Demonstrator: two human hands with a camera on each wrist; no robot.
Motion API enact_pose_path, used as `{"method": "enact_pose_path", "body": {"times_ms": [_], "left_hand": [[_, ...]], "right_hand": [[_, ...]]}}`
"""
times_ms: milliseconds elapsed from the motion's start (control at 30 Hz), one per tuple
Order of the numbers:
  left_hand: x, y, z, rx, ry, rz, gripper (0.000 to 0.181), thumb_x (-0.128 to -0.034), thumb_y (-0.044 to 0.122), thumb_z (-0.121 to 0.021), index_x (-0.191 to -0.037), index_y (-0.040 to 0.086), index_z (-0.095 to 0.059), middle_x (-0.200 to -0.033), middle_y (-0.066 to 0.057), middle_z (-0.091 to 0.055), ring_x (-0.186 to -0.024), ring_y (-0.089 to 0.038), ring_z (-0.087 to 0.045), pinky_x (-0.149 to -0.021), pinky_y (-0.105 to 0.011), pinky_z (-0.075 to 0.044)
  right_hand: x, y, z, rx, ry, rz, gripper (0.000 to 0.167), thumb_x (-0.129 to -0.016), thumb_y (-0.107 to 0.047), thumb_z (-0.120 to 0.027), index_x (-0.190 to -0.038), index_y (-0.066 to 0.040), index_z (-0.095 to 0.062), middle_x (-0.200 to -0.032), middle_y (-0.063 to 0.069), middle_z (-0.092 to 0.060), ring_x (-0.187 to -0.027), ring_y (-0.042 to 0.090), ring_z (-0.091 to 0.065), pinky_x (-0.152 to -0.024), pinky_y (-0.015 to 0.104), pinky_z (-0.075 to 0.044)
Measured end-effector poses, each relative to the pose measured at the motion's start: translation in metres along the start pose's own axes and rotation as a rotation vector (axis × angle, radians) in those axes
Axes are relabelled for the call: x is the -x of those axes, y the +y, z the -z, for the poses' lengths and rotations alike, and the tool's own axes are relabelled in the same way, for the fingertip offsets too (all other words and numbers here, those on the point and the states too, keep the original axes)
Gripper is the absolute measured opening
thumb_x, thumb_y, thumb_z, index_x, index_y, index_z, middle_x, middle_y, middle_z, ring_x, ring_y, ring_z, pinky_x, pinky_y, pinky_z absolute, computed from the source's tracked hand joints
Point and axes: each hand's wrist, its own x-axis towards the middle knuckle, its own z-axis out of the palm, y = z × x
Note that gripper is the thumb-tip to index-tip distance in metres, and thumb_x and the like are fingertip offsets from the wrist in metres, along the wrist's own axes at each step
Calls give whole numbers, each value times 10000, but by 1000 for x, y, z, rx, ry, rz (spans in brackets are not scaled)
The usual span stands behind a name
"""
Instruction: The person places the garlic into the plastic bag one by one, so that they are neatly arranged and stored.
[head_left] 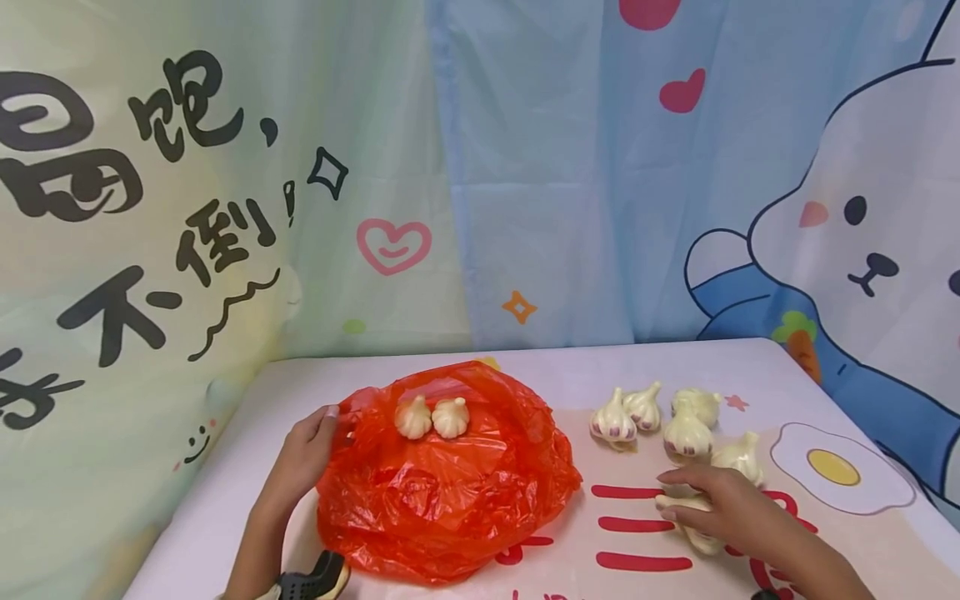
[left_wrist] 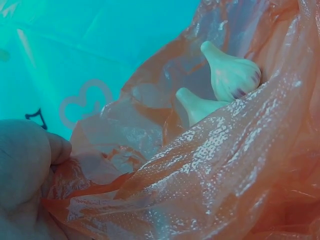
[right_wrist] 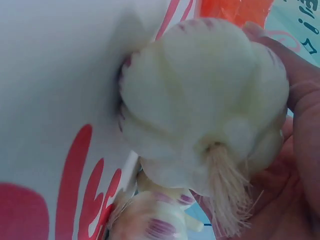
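A red plastic bag point(head_left: 457, 521) lies spread on the table, its mouth facing up. Two garlic bulbs, one on the left point(head_left: 413, 418) and one on the right point(head_left: 451, 417), sit side by side in its far part. My left hand point(head_left: 302, 458) pinches the bag's left rim between thumb and fingers, seen also in the left wrist view. To the right of the bag, my right hand point(head_left: 723, 504) grips another garlic bulb point(right_wrist: 200, 95) low over the table, its roots toward the wrist camera. The fingers partly hide this bulb in the head view.
Several loose garlic bulbs lie beyond my right hand, among them a pair point(head_left: 613, 421) to the left and one point(head_left: 742, 458) close by the hand. The printed tabletop point(head_left: 577, 383) ends at a curtain point(head_left: 525, 208) behind.
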Motion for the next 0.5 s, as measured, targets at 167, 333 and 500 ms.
{"method": "enact_pose_path", "body": {"times_ms": [167, 333, 500], "left_hand": [[0, 1, 0, 7, -1, 3, 530, -1059, 419, -319, -1365, 28, -506, -1220, -182, -612, -1046, -322, -627, -884, -452, -525], [-1, 0, -1, 2, 1, -3, 529, -1062, 413, -315, -1359, 21, -509, -1222, -190, -611, -1053, -331, -626, -892, -462, -519], [0, 0, -1, -3, 1, -7, 528, -1063, 409, -313, -1343, 12, -517, -1231, -198, -607, -1067, -341, -620, -904, -476, -509]], "right_hand": [[2, 2, 3, -12, -39, -49, 489, -793, -403, -785, -1190, -134, -689, -1132, 59, -668, -1109, 351, -560, -866, 538, -511], [3, 2, 4, -39, -65, -77, 433, -789, -315, -802, -1158, -108, -707, -1073, 44, -671, -995, 243, -589, -818, 469, -550], [4, 4, 6, -55, -99, -35, 343, -815, -219, -787, -1115, -65, -719, -1038, 50, -693, -974, 235, -617, -825, 447, -548]]}}
